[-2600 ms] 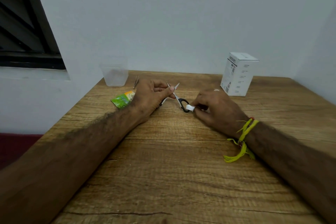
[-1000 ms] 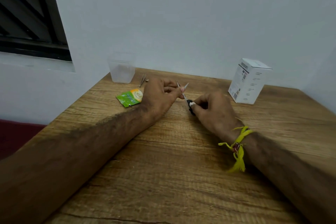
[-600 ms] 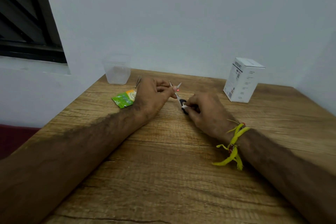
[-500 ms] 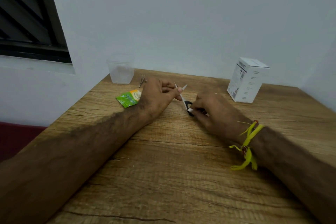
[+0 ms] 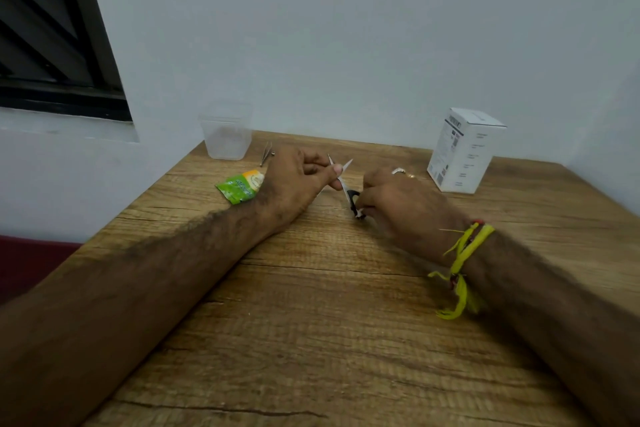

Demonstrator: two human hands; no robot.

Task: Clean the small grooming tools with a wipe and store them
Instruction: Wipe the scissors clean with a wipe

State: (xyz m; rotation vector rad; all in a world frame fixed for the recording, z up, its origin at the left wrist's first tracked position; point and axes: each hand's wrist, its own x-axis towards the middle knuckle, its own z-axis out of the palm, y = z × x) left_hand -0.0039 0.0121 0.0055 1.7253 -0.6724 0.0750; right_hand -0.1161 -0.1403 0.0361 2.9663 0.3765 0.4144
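My left hand (image 5: 298, 180) pinches the blades of small black-handled scissors (image 5: 347, 188), whose tips stand apart and point up. My right hand (image 5: 401, 208) presses a small white wipe (image 5: 360, 214) against the black handle loops; most of the wipe is hidden under the fingers. A pair of metal tweezers (image 5: 266, 153) lies on the wooden table (image 5: 329, 305) behind my left hand. A clear plastic container (image 5: 227, 135) stands at the back left corner.
A torn green and orange wipe sachet (image 5: 240, 185) lies left of my left wrist. A white cardboard box (image 5: 464, 149) stands at the back right. Walls close the table at the back and both sides; a window is on the left.
My right hand has kept rubbing the wipe back and forth over the scissor handles with small shifts. My left hand holds the blades in the same place.
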